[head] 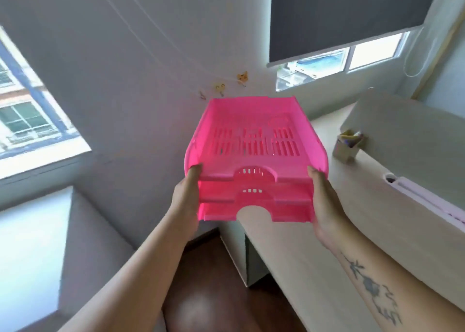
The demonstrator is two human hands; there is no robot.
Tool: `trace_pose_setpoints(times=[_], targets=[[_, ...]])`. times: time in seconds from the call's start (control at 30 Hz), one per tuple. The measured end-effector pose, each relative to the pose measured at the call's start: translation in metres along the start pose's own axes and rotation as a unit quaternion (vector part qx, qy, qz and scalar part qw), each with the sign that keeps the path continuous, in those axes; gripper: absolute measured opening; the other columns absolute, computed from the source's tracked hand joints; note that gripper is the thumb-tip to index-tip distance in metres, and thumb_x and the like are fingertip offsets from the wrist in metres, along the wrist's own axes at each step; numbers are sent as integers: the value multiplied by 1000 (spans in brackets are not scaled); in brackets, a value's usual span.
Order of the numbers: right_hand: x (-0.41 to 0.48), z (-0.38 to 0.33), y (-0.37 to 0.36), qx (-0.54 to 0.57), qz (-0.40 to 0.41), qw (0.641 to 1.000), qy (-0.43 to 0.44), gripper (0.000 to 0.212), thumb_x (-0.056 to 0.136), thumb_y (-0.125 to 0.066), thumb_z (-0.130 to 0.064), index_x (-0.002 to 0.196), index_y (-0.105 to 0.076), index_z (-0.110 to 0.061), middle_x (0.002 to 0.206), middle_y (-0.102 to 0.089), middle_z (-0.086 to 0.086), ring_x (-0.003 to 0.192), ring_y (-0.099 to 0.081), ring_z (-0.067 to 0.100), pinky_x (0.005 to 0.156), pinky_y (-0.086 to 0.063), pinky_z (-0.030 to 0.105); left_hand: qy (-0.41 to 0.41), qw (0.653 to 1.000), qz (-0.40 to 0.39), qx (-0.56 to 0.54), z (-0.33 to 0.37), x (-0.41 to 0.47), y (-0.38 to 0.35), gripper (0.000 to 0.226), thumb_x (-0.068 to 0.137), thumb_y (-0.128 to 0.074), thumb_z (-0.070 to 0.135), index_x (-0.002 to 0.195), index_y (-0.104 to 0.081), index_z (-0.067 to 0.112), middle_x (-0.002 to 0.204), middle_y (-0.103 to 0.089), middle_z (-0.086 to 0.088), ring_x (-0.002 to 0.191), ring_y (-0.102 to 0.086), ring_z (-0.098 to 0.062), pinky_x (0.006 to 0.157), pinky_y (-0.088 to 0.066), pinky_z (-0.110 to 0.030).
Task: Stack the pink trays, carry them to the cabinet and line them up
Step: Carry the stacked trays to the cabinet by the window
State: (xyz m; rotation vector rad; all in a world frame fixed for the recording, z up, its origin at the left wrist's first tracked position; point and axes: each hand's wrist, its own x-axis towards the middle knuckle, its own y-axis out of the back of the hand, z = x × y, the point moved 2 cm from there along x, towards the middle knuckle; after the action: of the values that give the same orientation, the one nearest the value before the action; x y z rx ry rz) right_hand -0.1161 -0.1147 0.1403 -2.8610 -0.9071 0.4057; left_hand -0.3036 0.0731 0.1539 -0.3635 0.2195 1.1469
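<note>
A stack of three pink trays (254, 140) with slotted floors is held up in the air at the middle of the view, front notches facing me. My left hand (185, 198) grips the stack's left side, thumb on the top tray's rim. On the right side my right hand (324, 201) clasps the stack the same way. The stack hovers above the left end of a pale wooden desk (314, 256), near the room's corner. No cabinet can be made out with certainty.
A small box of pens (346, 145) stands on the desk beside a pale upright box (402, 140). A white flat device (427, 201) lies at the right edge. A low grey-white surface (32, 256) sits at the left under a window. Dark wood floor (206, 294) runs between.
</note>
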Motion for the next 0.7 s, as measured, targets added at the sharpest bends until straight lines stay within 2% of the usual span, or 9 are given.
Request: trace_pose_setpoints(times=[0.07, 0.23, 0.37, 0.47, 0.5, 0.57, 0.63, 0.7], targets=[[-8, 10, -51, -5, -73, 997, -12, 58, 77, -50, -72, 121, -65, -36, 111, -76, 7, 100, -74, 29, 87, -59, 55, -17, 998, 61, -22, 12, -18, 60, 33, 84, -61, 48, 100, -69, 19, 106, -74, -19, 95, -70, -40, 90, -52, -63], [-54, 36, -188, -16, -229, 973, -19, 52, 82, -51, -68, 124, -63, -39, 113, -76, 7, 98, -76, 27, 84, -60, 56, -73, 983, 154, -73, 34, -71, 204, 43, 91, -55, 43, 121, -66, 14, 115, -71, -22, 104, -67, -42, 96, -48, -64], [-112, 57, -289, -22, -323, 946, -4, 52, 80, -53, -73, 122, -63, -44, 112, -77, 3, 101, -74, 26, 87, -59, 55, -112, 965, 211, -105, 44, -113, 311, 43, 94, -52, 40, 126, -63, 13, 118, -69, -23, 106, -66, -43, 98, -46, -63], [-162, 77, -358, -16, -386, 922, -1, 58, 70, -58, -81, 113, -70, -44, 107, -79, 5, 98, -76, 28, 76, -63, 47, -142, 956, 242, -87, 49, -139, 392, 46, 91, -50, 45, 127, -62, 18, 116, -71, -21, 102, -69, -43, 93, -49, -64], [-177, 84, -380, -16, -406, 914, 1, 62, 64, -59, -85, 110, -72, -44, 104, -80, 6, 95, -77, 29, 73, -64, 45, -148, 953, 251, -83, 51, -145, 418, 48, 90, -51, 48, 127, -63, 19, 116, -71, -20, 101, -69, -42, 91, -50, -65], [-205, 102, -423, -11, -432, 902, 2, 80, 55, -61, -89, 116, -70, -38, 106, -78, 11, 94, -77, 33, 72, -63, 48, -153, 949, 265, -77, 55, -154, 471, 51, 87, -52, 53, 126, -63, 22, 115, -72, -19, 100, -70, -41, 88, -52, -65], [-230, 122, -464, -4, -438, 899, 9, 94, 51, -61, -90, 124, -67, -32, 112, -76, 15, 100, -75, 37, 80, -61, 54, -152, 946, 276, -77, 55, -157, 522, 54, 83, -53, 58, 124, -64, 24, 111, -74, -17, 96, -72, -38, 82, -56, -61], [-252, 146, -504, -1, -425, 905, 9, 94, 55, -58, -90, 128, -65, -32, 116, -76, 11, 107, -72, 36, 90, -56, 57, -145, 944, 284, -83, 52, -157, 571, 56, 80, -54, 62, 119, -66, 25, 105, -76, -14, 91, -74, -35, 74, -60, -54]])
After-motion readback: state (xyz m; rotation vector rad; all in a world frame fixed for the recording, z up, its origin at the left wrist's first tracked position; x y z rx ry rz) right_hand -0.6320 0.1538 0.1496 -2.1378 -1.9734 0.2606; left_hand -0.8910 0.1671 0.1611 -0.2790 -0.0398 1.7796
